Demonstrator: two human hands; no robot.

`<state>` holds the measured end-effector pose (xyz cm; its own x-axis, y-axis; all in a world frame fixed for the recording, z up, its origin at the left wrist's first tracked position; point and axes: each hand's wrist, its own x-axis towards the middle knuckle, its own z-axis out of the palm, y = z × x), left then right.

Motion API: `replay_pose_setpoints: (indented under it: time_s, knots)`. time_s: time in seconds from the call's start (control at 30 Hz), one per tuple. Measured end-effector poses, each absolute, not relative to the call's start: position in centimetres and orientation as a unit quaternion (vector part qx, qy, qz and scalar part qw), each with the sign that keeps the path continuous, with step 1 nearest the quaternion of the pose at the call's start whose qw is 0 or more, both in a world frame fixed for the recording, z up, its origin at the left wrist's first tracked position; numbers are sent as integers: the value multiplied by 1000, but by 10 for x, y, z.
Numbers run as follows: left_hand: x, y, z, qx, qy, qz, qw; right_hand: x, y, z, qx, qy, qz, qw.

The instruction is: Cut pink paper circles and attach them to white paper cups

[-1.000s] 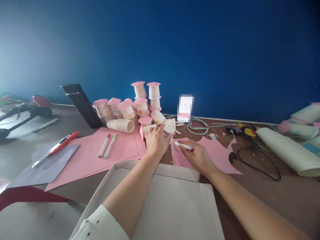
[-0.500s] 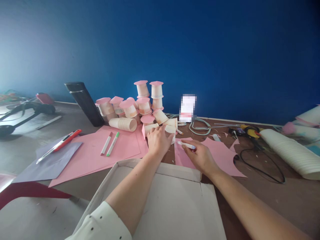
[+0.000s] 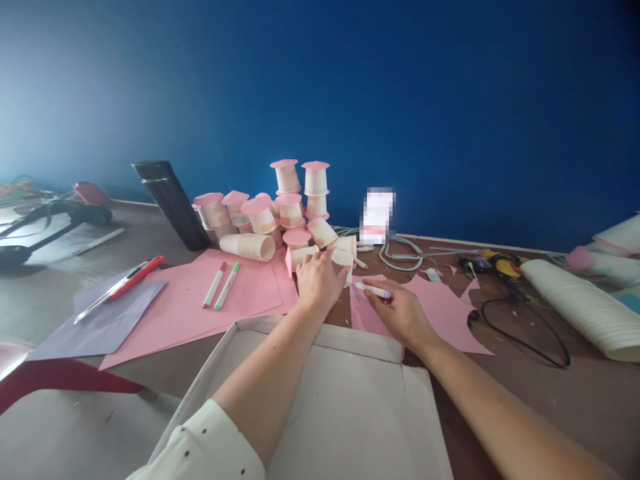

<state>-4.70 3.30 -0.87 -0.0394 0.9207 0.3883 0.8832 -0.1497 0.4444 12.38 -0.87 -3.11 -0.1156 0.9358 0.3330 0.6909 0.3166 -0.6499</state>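
Observation:
My left hand (image 3: 320,283) is closed around a white paper cup (image 3: 343,261), its fingers hiding part of the cup. In my right hand (image 3: 397,307) there is a white marker (image 3: 376,290), pinched and lying nearly level, with its left end close to the cup. A pink paper sheet (image 3: 440,310) with curved cut-outs lies under and beside my right hand. Just behind the left hand, several paper cups with pink paper tops (image 3: 297,237) are grouped, some stacked and some on their sides.
Red and green markers (image 3: 227,287) rest on pink sheets (image 3: 180,327); left of them is a utility knife (image 3: 123,287). A black bottle (image 3: 170,207) leans at the back. A long cup stack (image 3: 575,307) lies right, near a black cable (image 3: 540,360). A cardboard box lid (image 3: 370,407) is in front.
The view has shifted very slightly. Both hands keep nearly the same place, the left still on the paper cup and the right still on the marker.

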Motion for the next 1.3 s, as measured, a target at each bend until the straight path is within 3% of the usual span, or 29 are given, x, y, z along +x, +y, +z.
replay_pose_setpoints:
  time_s: [1.1,1.3]
  knots:
    - [-46,32,-6,693,664,281,35,123,-11,-28,-546,-749,183,330]
    - [-46,31,-6,688,669,279,39,125,-10,-29,-534,-726,149,407]
